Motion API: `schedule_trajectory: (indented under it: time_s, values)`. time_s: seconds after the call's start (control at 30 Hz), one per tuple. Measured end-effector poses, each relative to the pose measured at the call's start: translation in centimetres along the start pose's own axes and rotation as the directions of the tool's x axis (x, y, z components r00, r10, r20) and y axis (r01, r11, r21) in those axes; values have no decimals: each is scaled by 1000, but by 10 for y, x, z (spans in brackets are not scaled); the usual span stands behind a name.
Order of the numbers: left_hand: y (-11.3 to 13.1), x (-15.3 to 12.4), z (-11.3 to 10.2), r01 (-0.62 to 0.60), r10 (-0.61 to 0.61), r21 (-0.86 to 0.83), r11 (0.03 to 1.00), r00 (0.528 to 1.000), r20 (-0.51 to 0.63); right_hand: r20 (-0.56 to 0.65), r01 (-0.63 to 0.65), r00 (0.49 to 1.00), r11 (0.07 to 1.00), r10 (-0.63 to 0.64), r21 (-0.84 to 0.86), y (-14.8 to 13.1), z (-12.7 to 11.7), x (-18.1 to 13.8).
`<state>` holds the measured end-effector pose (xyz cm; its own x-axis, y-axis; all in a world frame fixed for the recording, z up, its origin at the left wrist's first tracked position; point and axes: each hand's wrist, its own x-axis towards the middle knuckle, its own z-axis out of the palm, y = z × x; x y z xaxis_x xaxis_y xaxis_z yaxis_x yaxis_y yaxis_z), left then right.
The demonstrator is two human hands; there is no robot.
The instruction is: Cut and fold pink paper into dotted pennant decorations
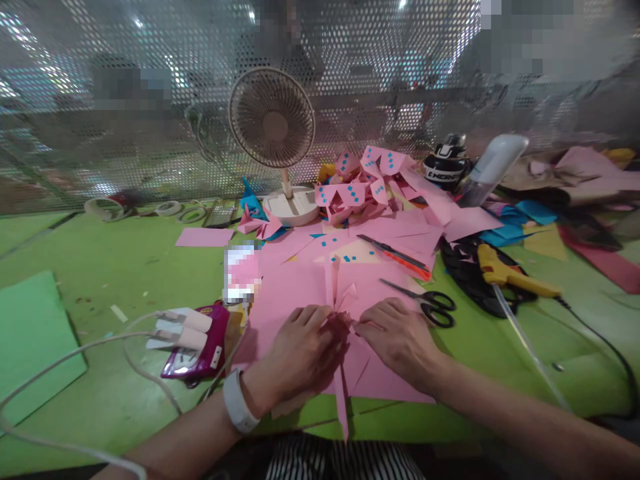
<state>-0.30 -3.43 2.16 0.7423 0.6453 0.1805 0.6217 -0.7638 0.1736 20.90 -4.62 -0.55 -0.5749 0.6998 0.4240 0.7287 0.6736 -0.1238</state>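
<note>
My left hand (310, 343), with a grey band on its wrist, is closed on a folded piece of pink paper (341, 407). Opposite it, my right hand (400, 337) pinches the same folded paper, fingertips close to the left ones. Narrow folded ends of the piece stick out away from me and toward the table's front edge; its middle is hidden by my fingers. Beneath both hands lie large pink paper sheets (285, 287). Black-handled scissors (436, 308) rest just beyond my right hand, and a red and black utility knife (400, 259) lies farther back.
A power strip (193, 363) with white plugs and cables sits left of my forearm, near a lit phone (240, 273). Behind are a fan (273, 127) and piled folded pink pieces (360, 187). A yellow glue gun (517, 275) lies right; green sheets (37, 347) lie left.
</note>
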Motion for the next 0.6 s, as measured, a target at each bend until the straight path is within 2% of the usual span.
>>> schedule_trajectory:
  time_s: [0.17,0.3,0.6]
  values:
    - [-1,0,2,-4,3,24,1000,999,34,75,74,995,997,-72,-13,3,-4,0]
    - [0,1,1,1,-3,35,999,999,39,73,117,991,993,-117,-7,2,-8,-1]
    - [-1,0,0,-11,8,47,999,999,54,143,59,988,997,-65,47,1,-14,-4]
